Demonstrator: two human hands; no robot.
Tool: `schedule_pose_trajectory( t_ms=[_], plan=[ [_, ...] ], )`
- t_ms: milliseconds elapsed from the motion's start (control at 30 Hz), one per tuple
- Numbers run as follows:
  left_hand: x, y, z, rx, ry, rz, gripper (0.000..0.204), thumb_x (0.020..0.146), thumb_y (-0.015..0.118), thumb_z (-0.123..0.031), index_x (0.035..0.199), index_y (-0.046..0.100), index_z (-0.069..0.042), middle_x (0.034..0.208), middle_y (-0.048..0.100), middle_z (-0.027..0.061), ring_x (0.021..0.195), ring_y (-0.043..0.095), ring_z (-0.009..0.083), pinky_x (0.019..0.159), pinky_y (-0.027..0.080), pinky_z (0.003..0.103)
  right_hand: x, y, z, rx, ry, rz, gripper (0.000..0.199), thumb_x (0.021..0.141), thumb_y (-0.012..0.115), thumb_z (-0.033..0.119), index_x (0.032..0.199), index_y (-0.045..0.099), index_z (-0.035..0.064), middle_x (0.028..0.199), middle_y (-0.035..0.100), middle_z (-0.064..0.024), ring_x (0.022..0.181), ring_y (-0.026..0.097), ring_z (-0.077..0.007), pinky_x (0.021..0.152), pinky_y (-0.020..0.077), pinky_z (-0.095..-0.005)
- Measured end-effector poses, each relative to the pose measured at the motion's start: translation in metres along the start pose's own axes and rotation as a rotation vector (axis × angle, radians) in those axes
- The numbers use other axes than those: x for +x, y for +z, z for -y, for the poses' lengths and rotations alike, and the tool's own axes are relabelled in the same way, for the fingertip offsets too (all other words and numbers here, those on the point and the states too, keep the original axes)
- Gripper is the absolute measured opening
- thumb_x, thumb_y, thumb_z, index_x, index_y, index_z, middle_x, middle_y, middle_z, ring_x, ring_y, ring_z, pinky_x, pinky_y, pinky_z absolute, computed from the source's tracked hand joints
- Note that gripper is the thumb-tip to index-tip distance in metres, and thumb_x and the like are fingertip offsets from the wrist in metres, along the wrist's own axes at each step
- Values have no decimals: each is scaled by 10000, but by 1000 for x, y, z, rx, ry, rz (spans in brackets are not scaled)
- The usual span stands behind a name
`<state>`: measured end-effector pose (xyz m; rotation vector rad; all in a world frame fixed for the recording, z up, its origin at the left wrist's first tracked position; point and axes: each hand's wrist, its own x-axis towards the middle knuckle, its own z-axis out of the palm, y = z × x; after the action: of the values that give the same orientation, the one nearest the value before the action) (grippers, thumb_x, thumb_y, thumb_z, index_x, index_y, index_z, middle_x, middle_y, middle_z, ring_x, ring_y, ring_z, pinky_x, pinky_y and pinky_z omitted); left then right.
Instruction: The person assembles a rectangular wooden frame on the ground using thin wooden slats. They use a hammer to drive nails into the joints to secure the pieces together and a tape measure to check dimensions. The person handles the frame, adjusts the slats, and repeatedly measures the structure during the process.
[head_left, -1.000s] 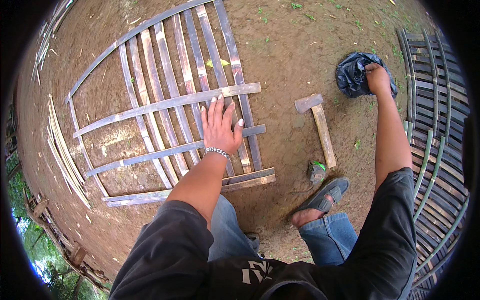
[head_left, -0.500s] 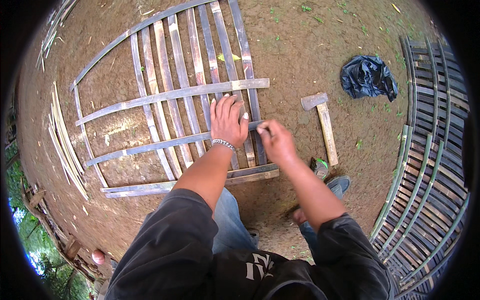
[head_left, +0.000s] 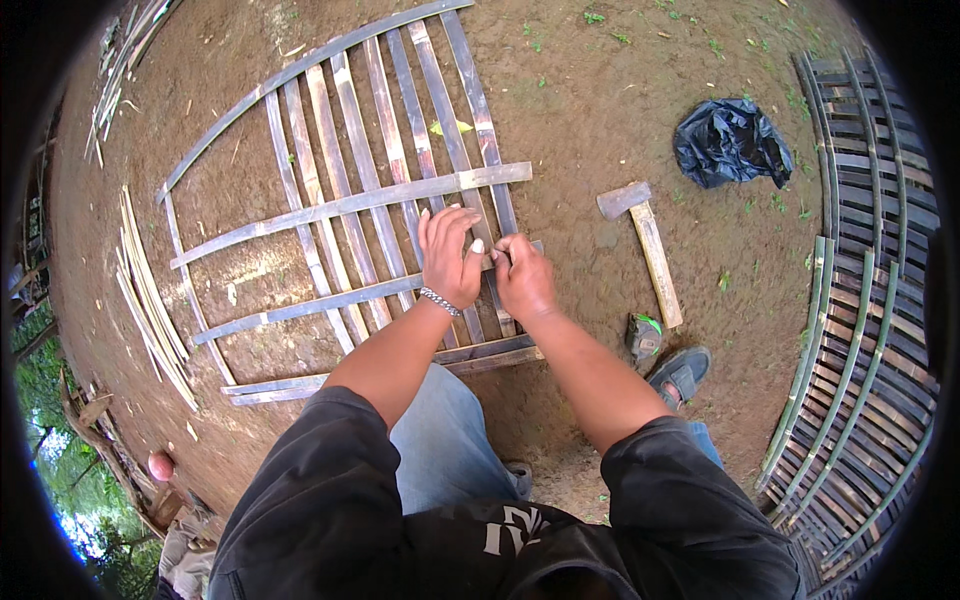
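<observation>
The left hand (head_left: 452, 264) rests loosely open over the bamboo lattice (head_left: 350, 203), at eleven o'clock from the wearer. Just beside it, at three o'clock, the right hand (head_left: 526, 280) has curled fingers; whether they pinch anything I cannot tell. If that crosspiece (head_left: 310, 306) is unfastened, uneven pressure could skew it, spoiling the spacing.

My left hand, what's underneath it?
Bamboo slats and a cross strip run beneath your left hand, showing past it. The stretch directly below is covered, so whether anything else lies there can't be seen.
</observation>
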<state>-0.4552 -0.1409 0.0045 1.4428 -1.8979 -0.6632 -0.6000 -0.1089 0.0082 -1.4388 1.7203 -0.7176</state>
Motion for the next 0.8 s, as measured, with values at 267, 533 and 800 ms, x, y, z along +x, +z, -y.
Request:
schedule_pose_trajectory(
  t_ms=[267,533,800],
  plan=[
    [8,7,-6,-73,225,96,332,919,509,-225,1171,580,-20,1176,610,180,1150,549,377,1055,321,513,2,3,-6,-70,-39,-8,121,887,625,56,992,564,59,943,668,-193,909,642,-421,795,499,-521],
    [4,16,4,-114,261,105,319,801,626,-123,1102,574,-32,1109,610,171,1087,568,375,1005,369,510,2,-11,-12,299,221,-89,104,879,698,82,961,650,41,898,691,-168,818,686,-343,747,539,-401],
    [7,14,1,-74,307,215,374,705,752,-104,1051,618,-60,1047,617,127,1041,580,342,969,404,507,-8,-35,-9,49,69,-120,72,823,737,38,889,711,49,924,696,-128,852,686,-326,747,542,-397]
  ],
)
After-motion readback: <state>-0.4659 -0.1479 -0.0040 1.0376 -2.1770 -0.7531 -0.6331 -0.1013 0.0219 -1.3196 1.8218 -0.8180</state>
